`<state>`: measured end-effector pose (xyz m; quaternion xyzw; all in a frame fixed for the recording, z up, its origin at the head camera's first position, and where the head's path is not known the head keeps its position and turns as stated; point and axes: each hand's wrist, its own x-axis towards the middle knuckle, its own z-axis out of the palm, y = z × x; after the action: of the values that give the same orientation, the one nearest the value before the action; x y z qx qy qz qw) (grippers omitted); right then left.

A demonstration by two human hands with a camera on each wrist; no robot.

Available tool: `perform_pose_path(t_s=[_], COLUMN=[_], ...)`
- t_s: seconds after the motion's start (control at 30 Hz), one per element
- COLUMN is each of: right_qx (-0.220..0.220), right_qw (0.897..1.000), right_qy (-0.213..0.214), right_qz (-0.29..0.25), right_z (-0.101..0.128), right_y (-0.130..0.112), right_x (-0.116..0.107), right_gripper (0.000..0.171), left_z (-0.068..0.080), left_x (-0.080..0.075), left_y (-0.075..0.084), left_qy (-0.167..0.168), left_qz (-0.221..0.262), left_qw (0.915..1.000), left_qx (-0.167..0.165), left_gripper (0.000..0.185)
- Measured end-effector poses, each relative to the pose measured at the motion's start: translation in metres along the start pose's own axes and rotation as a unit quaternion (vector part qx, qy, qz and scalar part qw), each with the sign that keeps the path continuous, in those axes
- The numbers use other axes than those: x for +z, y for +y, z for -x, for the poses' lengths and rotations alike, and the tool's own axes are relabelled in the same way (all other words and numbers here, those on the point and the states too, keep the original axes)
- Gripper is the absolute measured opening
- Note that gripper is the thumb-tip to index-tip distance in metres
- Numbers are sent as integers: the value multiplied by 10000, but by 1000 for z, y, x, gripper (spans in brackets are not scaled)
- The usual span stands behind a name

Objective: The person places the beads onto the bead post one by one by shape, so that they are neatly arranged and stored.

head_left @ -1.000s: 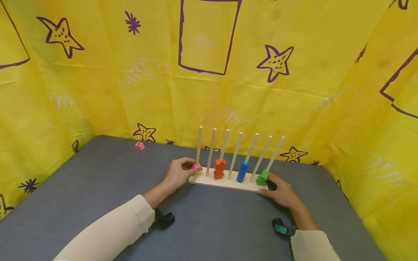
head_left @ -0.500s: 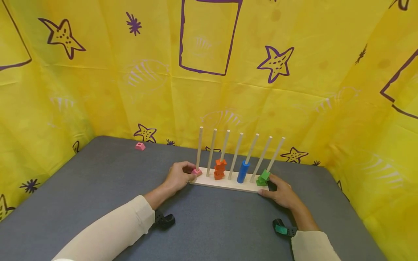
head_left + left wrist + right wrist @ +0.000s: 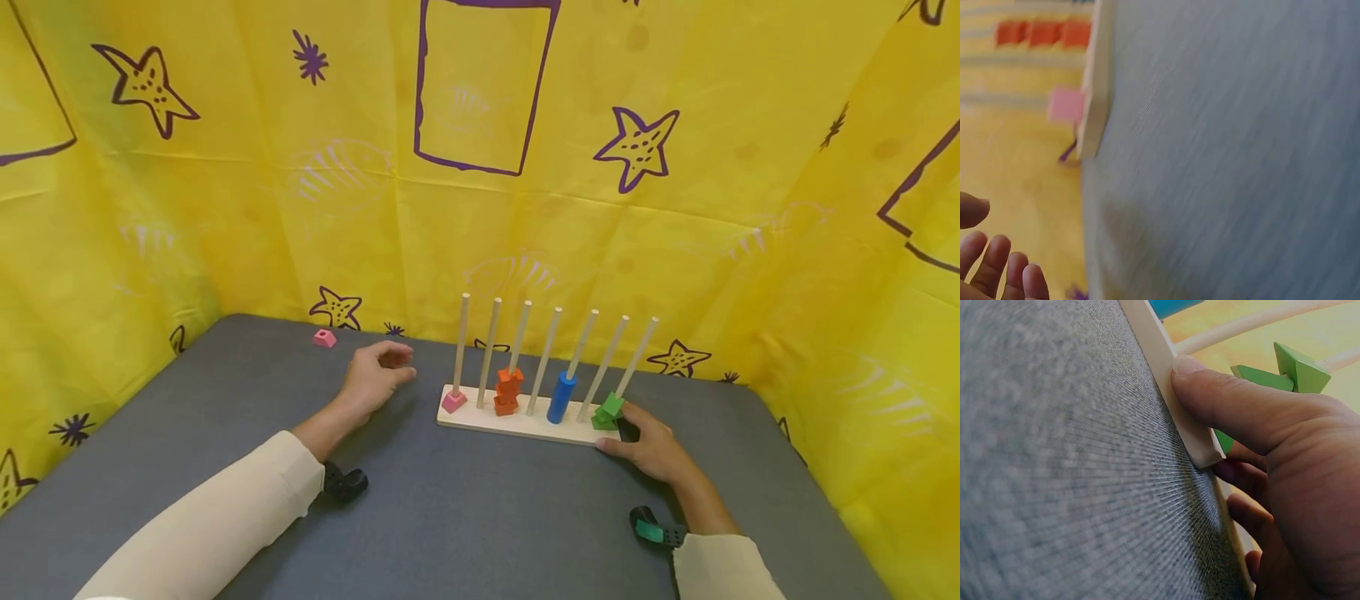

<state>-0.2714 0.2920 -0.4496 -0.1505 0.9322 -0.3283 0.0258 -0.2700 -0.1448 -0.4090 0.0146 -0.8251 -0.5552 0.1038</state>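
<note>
A pale wooden peg board (image 3: pixel 491 423) with several upright pegs stands on the table. A pink block (image 3: pixel 453 402) sits at the foot of its leftmost peg; orange blocks (image 3: pixel 507 392), a blue cylinder stack (image 3: pixel 561 398) and green blocks (image 3: pixel 609 410) are on other pegs. My left hand (image 3: pixel 371 379) is in the air left of the board, fingers loosely bent, holding nothing. With my right hand (image 3: pixel 651 446) I grip the board's right end. In the right wrist view the thumb (image 3: pixel 1210 390) presses the front edge and the fingers curl behind the end.
Another pink block (image 3: pixel 324 337) lies on the dark grey table (image 3: pixel 465 517) near its back left edge, beyond my left hand. A yellow patterned curtain (image 3: pixel 480 217) hangs along the back and both sides.
My left hand has let go of the pink block at the leftmost peg and moved left and back, away from the board. The right hand keeps its grip on the board's end.
</note>
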Motion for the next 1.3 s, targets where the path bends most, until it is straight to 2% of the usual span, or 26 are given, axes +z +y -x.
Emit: perform_pose_path(t_s=[0.13, 0.3, 0.4, 0.5, 0.6, 0.8, 0.9, 1.0, 1.1, 1.3], right_qx=[36, -38, -34, -46, -59, -167, -158, -124, -93, -75], right_qw=[10000, 10000, 10000, 10000, 9999, 9998, 9997, 9998, 9998, 9999], right_qy=[20, 51, 31, 45, 100, 130, 117, 105, 117, 100], right_qz=[-1, -29, -35, -38, -36, -65, -112, -109, -120, -37], right_z=[0, 0, 0, 0, -1, -1, -2, -3, -4, -3], right_y=[1, 0, 1, 1, 2, 2, 2, 2, 2, 4], right_x=[-1, 0, 2, 2, 0, 0, 1, 1, 1, 0], right_gripper=[81, 80, 80, 80, 80, 76, 76, 77, 78, 80], left_z=[-14, -25, -33, -43, -54, -68, -71, -74, -76, -76], left_x=[-22, -50, -66, -81, -93, -104, -108, -109, -107, -102], left_y=[0, -11, -22, -33, -44, -62, -69, -71, -71, -72], left_qy=[351, 735, 1016, 1243, 1318, 1114, 803, 391, 151, 249], left_qz=[275, 30, -149, 5, 133, -360, -542, -685, -905, -1398], left_qw=[9990, 9973, 9945, 9914, 9892, 9879, 9892, 9915, 9906, 9834], left_qx=[-24, -37, -193, -420, -634, -1019, -1101, -1036, -1018, -1129], left_gripper=[35, 36, 37, 41, 45, 55, 63, 67, 63, 53])
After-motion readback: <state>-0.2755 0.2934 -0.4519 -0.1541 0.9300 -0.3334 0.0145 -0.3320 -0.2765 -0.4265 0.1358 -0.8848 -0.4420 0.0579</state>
